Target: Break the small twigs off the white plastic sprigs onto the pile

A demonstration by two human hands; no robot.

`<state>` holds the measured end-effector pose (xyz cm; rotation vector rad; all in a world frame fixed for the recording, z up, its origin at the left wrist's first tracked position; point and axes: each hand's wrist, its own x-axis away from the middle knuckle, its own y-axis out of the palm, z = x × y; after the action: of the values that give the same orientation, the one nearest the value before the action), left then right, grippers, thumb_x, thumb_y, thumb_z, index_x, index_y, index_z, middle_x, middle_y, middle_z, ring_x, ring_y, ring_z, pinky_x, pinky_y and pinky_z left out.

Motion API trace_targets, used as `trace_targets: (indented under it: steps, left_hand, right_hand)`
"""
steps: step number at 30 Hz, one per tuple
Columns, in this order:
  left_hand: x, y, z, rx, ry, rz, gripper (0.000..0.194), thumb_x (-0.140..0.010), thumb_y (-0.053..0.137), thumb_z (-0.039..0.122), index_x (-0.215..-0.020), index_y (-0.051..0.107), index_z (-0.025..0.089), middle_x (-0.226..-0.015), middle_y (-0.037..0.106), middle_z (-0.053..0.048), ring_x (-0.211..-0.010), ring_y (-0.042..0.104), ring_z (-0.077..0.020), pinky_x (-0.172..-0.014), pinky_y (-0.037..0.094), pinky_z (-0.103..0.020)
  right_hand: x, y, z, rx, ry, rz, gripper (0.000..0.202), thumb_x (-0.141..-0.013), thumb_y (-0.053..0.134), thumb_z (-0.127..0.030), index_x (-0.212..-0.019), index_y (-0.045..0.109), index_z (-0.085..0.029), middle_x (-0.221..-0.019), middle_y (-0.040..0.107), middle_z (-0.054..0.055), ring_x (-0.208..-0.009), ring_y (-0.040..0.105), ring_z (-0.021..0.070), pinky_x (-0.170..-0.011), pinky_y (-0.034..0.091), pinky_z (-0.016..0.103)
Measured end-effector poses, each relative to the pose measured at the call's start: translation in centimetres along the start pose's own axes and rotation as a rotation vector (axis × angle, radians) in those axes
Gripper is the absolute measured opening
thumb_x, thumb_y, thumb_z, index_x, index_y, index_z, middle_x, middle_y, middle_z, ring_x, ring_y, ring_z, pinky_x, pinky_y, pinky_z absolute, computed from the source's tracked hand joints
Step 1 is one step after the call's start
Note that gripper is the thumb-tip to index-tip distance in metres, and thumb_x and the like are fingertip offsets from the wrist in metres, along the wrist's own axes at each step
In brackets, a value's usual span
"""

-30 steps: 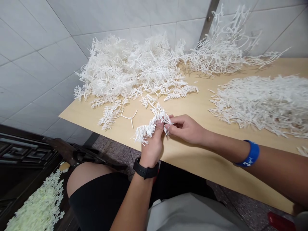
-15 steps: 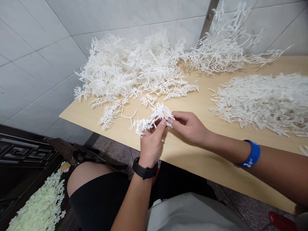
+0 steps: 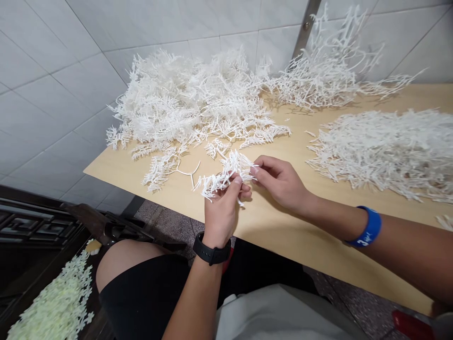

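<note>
Between thumb and fingers, my left hand (image 3: 226,198) grips a white branching plastic sprig (image 3: 215,183) just above the table's front edge. My right hand (image 3: 278,182) is closed in a pinch at the sprig's right end, on its thin white tips. Behind my hands lies a large heap of similar white branched sprigs (image 3: 184,99). One loose sprig (image 3: 159,171) with a bare forked stem rests to the left of my left hand.
Bare white stems (image 3: 318,80) are piled at the back right against the tiled wall. A flat heap of small white pieces (image 3: 385,151) covers the table's (image 3: 304,241) right side. Pale green flower pieces (image 3: 53,302) lie low on the left, beside dark carved wooden furniture (image 3: 31,226).
My right hand has drawn slightly up and its fingers have shifted on the sprig's tips. More of my left fingers shows beneath the sprig.
</note>
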<state>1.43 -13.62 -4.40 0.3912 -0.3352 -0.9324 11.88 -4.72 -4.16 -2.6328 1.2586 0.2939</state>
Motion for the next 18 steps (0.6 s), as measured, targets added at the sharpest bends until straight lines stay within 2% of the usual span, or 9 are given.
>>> trace_targets:
  steps: [8, 14, 18]
  left_hand:
    - [0.15, 0.00, 0.36, -0.061, -0.027, -0.049, 0.023, -0.072, 0.077, 0.030, -0.083, 0.062, 0.015, -0.073, 0.063, 0.001, -0.061, 0.061, -0.0093, -0.059, 0.052, -0.022]
    - [0.09, 0.00, 0.21, -0.062, -0.001, -0.006, 0.022, -0.074, 0.076, 0.029, -0.086, 0.065, 0.015, -0.074, 0.062, 0.001, -0.061, 0.059, -0.0075, -0.057, 0.049, -0.019]
    - [0.14, -0.07, 0.06, -0.065, 0.038, -0.031, 0.018, -0.075, 0.076, 0.027, -0.084, 0.065, 0.016, -0.072, 0.063, 0.002, -0.059, 0.057, -0.0069, -0.057, 0.047, -0.019]
  right_hand:
    - [0.06, -0.03, 0.30, -0.058, 0.039, -0.031, 0.031, -0.091, 0.058, -0.046, -0.077, 0.054, -0.018, -0.064, 0.048, -0.002, -0.059, 0.042, 0.0107, -0.056, 0.034, 0.025]
    - [0.01, -0.06, 0.48, -0.066, 0.048, -0.073, 0.032, -0.091, 0.058, -0.046, -0.077, 0.054, -0.018, -0.067, 0.050, -0.002, -0.061, 0.044, 0.0110, -0.058, 0.035, 0.025]
    - [0.03, -0.29, 0.40, -0.109, 0.042, -0.143, 0.043, -0.094, 0.049, -0.054, -0.073, 0.055, -0.017, -0.064, 0.050, -0.001, -0.058, 0.044, 0.0110, -0.056, 0.036, 0.026]
